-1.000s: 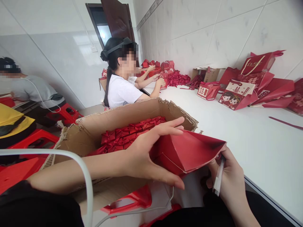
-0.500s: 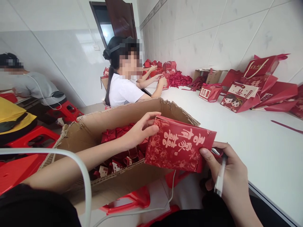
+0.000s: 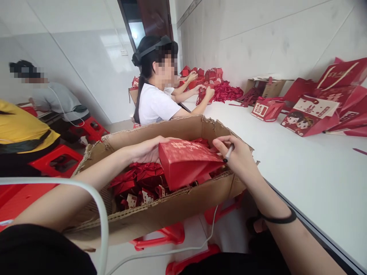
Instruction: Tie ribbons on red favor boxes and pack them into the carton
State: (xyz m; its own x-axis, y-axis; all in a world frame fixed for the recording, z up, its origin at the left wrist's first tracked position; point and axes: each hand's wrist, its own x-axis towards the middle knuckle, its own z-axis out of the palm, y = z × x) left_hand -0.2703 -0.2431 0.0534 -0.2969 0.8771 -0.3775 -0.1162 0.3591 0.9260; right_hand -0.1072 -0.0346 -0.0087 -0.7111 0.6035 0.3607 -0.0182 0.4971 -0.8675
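A red paper gift box with pale lettering is tilted above the open cardboard carton. My left hand is closed around its left end, fingers partly hidden behind it. At the box's right end, my right hand has a pen tucked between its fingers. The thumb and fingertips are close to that end; whether they pinch it is hard to see. Inside the carton, below the box, lie several red gift boxes with ribbons.
To the right is a white table with red gift boxes, a small red box and a heap of red ribbons. A co-worker sits beyond the carton. Red stools stand left; a white cable crosses the foreground.
The gift box has moved left and tipped, from beside the carton's front edge to over its inside. My right hand has moved up and left with it, still with the pen.
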